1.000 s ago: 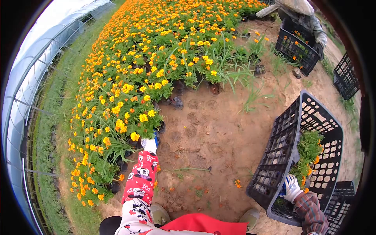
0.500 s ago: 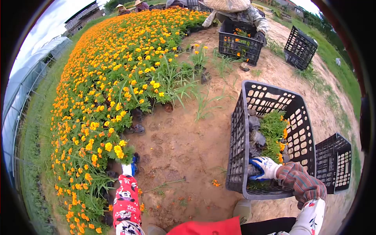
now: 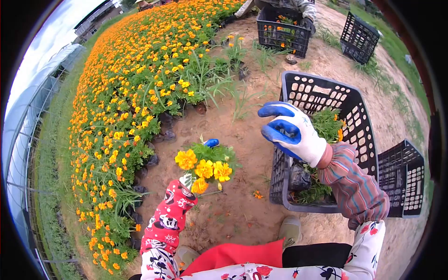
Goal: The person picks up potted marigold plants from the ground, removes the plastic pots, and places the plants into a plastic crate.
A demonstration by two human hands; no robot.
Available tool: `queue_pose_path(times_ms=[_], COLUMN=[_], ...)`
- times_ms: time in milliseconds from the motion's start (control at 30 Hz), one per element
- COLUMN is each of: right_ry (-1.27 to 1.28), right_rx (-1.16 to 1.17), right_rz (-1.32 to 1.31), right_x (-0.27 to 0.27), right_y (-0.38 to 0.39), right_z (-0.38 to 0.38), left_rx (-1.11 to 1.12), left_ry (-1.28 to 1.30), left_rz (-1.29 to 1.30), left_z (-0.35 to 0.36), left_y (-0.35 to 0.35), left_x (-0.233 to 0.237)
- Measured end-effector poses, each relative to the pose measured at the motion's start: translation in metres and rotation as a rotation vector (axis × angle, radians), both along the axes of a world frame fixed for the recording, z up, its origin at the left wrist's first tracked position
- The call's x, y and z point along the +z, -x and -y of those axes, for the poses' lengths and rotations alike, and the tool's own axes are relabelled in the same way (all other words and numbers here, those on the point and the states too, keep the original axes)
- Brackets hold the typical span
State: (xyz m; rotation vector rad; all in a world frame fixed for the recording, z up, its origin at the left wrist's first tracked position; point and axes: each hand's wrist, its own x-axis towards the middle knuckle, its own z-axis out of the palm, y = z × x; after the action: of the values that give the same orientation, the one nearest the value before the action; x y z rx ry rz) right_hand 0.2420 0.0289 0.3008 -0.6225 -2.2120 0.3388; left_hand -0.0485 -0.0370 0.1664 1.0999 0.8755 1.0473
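Observation:
My left hand, in a white and blue glove, holds up a marigold plant with yellow and orange blooms above the bare soil; most of the hand is hidden under the leaves. My right hand, gloved in blue and white, hovers empty with fingers apart beside the plant, over the near-left corner of a black plastic crate. The crate holds several potted marigolds in dark pots.
A wide bed of orange and yellow marigolds fills the left. Another person works over a black crate at the top. Empty crates stand at the top right and the right edge. A greenhouse lies far left.
My left hand has lifted a marigold plant out of the bed edge and brought it toward the middle. My right hand has come out of the crate and risen toward the plant.

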Motion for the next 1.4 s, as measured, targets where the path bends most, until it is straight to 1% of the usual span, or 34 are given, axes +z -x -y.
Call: queue_pose_path(times_ms=[33, 67, 100, 167, 233, 267, 333, 433, 467, 533, 567, 600, 633, 667, 700, 733, 767, 800, 833, 867, 933, 967, 1000, 1033, 1067, 1133, 1167, 1200, 1233, 1267, 1333, 1367, 1400], right_ry=[0.313, 0.508, 0.437, 0.325, 0.246, 0.294, 0.205, 0.589, 0.588, 0.581, 0.570, 0.576, 0.569, 0.531, 0.531, 0.439, 0.522, 0.582, 0.625, 0.418, 0.436, 0.414, 0.416, 0.423, 0.438, 0.464, 0.490, 0.524, 0.535, 0.544, 0.570, 0.564, 0.592], right_rx=[0.088, 0.117, 0.164, 0.241, 0.269, 0.291, 0.229, 0.142, 0.140, 0.042, 0.022, 0.007, -0.048, -0.100, -0.192, -0.355, -0.353, -0.160, -0.374, -0.449, -0.562, -0.573, -0.580, -0.581, -0.576, -0.566, -0.561, -0.547, -0.533, -0.516, -0.490, -0.489, -0.484], right_rz=[-0.049, -0.120, -0.115, -0.118, -0.091, -0.144, -0.121, -0.072, -0.067, 0.024, 0.020, 0.002, -0.095, -0.137, -0.204, -0.088, -0.230, -0.462, -0.328, -0.163, -0.214, -0.221, -0.227, -0.229, -0.225, -0.198, -0.185, -0.165, -0.147, -0.128, -0.079, -0.057, -0.036], right_x=[0.003, 0.003, 0.004, 0.006, 0.014, 0.016, 0.009, 0.000, 0.000, -0.006, -0.006, -0.004, -0.009, -0.007, 0.001, 0.008, 0.001, -0.018, 0.008, -0.002, 0.010, 0.017, 0.020, 0.021, 0.019, 0.015, 0.010, -0.002, -0.006, -0.012, -0.025, -0.037, -0.037], right_y=[0.005, 0.012, 0.017, 0.024, 0.025, 0.025, 0.022, 0.011, 0.008, 0.006, 0.003, -0.001, -0.009, -0.024, -0.039, -0.063, -0.087, -0.116, -0.131, -0.157, -0.190, -0.204, -0.217, -0.228, -0.237, -0.249, -0.253, -0.253, -0.255, -0.256, -0.258, -0.254, -0.254], right_z=[0.002, 0.000, -0.004, 0.000, 0.008, 0.013, 0.011, 0.013, 0.011, 0.010, 0.008, 0.002, -0.007, -0.019, -0.026, -0.032, -0.046, -0.069, -0.051, -0.071, -0.043, -0.024, -0.013, -0.006, -0.003, -0.001, -0.001, -0.013, -0.012, -0.012, -0.017, -0.013, -0.023], left_rx=[0.093, 0.114, 0.213, 0.234, 0.224, 0.224, 0.224, 0.249, 0.249, 0.237, 0.225, 0.248, 0.255, 0.214, 0.245, 0.139, -0.010, -0.147, -0.218, -0.271, -0.371, -0.514, -0.636, -0.724, -0.795, -1.161, -1.355, -1.382, -1.403, -1.227, -1.304, -1.279, -1.284], left_ry=[0.341, 0.043, -0.216, -0.358, -0.193, -0.146, -0.096, -0.077, -0.077, -0.116, -0.100, -0.201, -0.190, -0.184, -0.075, -0.151, -0.099, -0.077, -0.097, -0.130, -0.403, -0.732, -1.014, -1.336, -1.618, -0.865, -0.817, -0.707, -0.599, -0.460, -0.403, -0.357, -0.377], left_rz=[0.411, 0.003, -0.430, -0.529, -0.423, -0.369, -0.280, -0.218, -0.213, -0.308, -0.350, -0.444, -0.402, -0.213, -0.186, -0.100, -0.095, -0.090, -0.083, -0.085, -0.279, -0.608, -0.872, -1.071, -1.186, -1.306, -1.369, -1.424, -1.482, -1.562, -1.746, -1.721, -1.696], left_z=[0.001, -0.008, -0.016, -0.012, 0.000, -0.004, -0.014, -0.009, -0.012, -0.007, -0.004, -0.005, -0.007, -0.014, -0.012, -0.015, -0.017, -0.024, -0.033, -0.040, -0.056, -0.046, -0.046, -0.045, -0.048, -0.043, -0.044, -0.047, -0.045, -0.032, -0.032, -0.026, -0.018], left_y=[-0.018, -0.017, -0.020, -0.022, -0.029, -0.031, -0.032, -0.035, -0.036, -0.033, -0.041, -0.041, -0.045, -0.047, -0.067, -0.075, -0.093, -0.115, -0.140, -0.162, -0.203, -0.227, -0.255, -0.284, -0.307, -0.353, -0.360, -0.356, -0.356, -0.359, -0.370, -0.375, -0.380], left_x=[0.025, 0.008, -0.002, -0.014, -0.018, -0.014, -0.002, 0.010, 0.010, 0.001, 0.019, 0.020, 0.028, 0.024, 0.062, 0.073, 0.098, 0.122, 0.126, 0.133, 0.137, 0.154, 0.157, 0.160, 0.143, 0.112, 0.066, 0.017, -0.017, -0.019, -0.041, -0.042, -0.034])
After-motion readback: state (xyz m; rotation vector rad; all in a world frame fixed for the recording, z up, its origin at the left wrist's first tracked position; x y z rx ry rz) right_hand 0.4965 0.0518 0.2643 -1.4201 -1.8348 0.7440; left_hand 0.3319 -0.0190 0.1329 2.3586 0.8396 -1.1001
